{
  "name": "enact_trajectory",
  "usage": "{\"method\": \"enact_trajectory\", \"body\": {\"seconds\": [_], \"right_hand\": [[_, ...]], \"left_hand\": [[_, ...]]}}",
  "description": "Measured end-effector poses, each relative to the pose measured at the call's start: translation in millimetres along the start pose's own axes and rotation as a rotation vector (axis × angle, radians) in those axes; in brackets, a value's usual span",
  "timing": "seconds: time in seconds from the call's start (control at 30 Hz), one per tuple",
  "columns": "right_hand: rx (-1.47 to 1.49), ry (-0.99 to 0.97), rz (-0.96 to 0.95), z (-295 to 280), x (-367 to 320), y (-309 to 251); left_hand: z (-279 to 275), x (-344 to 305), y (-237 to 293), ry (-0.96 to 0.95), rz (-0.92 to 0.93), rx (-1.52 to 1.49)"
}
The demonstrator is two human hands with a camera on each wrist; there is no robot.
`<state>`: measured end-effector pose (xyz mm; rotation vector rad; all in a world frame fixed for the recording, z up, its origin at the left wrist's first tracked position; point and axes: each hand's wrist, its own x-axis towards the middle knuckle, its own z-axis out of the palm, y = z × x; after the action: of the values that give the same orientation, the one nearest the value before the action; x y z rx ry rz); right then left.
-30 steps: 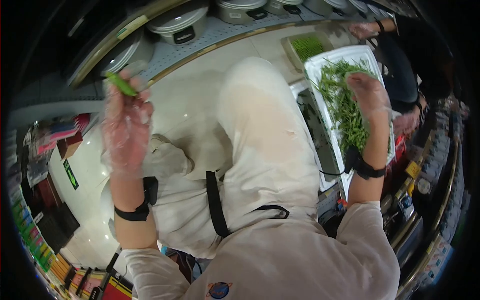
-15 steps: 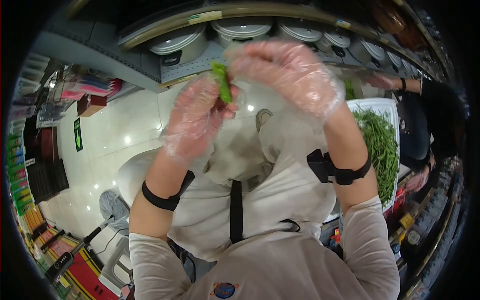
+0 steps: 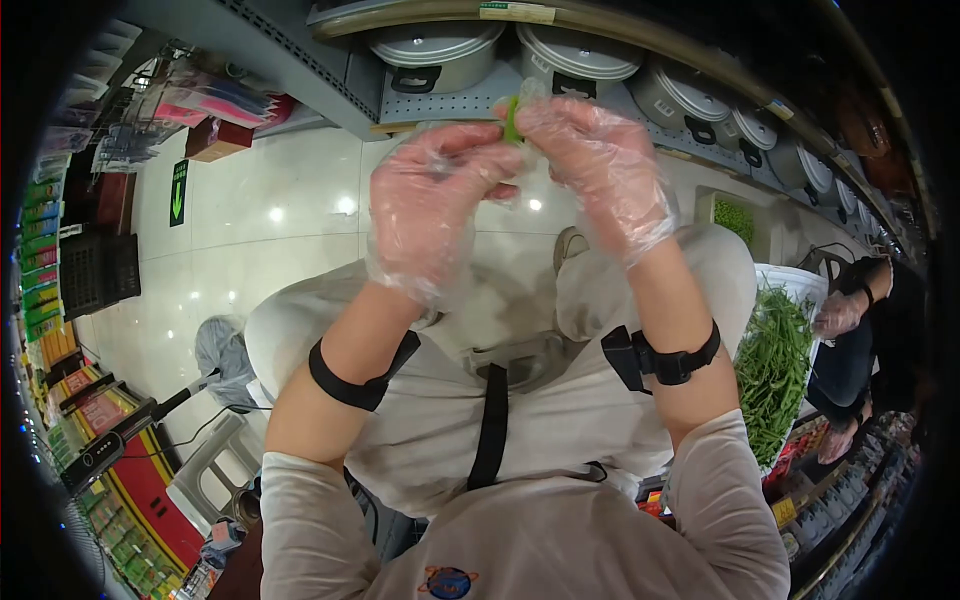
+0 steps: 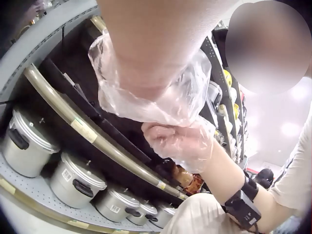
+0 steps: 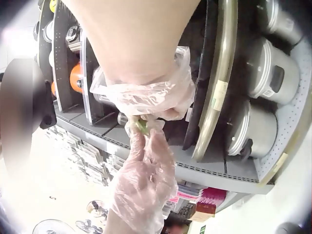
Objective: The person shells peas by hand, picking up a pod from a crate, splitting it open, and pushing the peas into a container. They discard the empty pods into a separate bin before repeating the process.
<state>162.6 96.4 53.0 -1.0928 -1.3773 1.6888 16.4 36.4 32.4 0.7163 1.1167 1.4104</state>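
Note:
In the head view, both of my hands wear clear plastic gloves and meet over the floor in front of my knees. Between them is a green pea pod (image 3: 512, 121), partly covered by fingers. My left hand (image 3: 425, 205) pinches it from the left, and my right hand (image 3: 605, 165) pinches its upper part from the right. In the right wrist view, a bit of the pod (image 5: 142, 126) shows at the left hand's (image 5: 146, 180) fingertips. The left wrist view shows the right hand (image 4: 183, 141) curled, with the pod hidden.
A white foam tray (image 3: 808, 283) heaped with green pods (image 3: 775, 370) stands right of my knee. Beyond it sits a tub of shelled peas (image 3: 733, 217). Another person's gloved hand (image 3: 840, 312) is near the tray. Lidded pots (image 3: 580, 58) line a low shelf ahead.
My right hand has come from the tray over to the left hand, and now both pinch the pod. The left hand has moved inward, and the head view has turned leftward.

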Motion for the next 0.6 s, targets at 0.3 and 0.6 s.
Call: {"method": "enact_trajectory", "body": {"seconds": [0.3,0.6], "right_hand": [[0.132,0.083,0.045,-13,4,17],[0.232,0.076,0.029,-22,3,26]], "left_hand": [[12,8,-12,0.049,0.193,0.319],[27,2,-3,0.080,0.024,0.321]]}}
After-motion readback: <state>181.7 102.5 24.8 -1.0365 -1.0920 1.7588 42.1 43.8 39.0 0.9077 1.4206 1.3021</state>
